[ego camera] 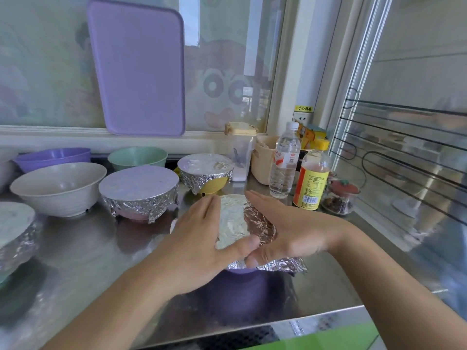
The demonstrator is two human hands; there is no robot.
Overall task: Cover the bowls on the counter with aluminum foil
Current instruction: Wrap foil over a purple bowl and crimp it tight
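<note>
Two flat hands, left hand (199, 238) and right hand (283, 231), are pressed on foil (235, 223) over the purple bowl (240, 286) directly beneath; nothing is gripped.

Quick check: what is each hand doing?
Left hand: open, pressing the foil on the purple bowl.
Right hand: open, pressing the same foil.

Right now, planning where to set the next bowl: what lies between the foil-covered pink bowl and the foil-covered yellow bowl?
Nothing: the head view shows only a narrow gap between pink bowl and yellow bowl.
</note>
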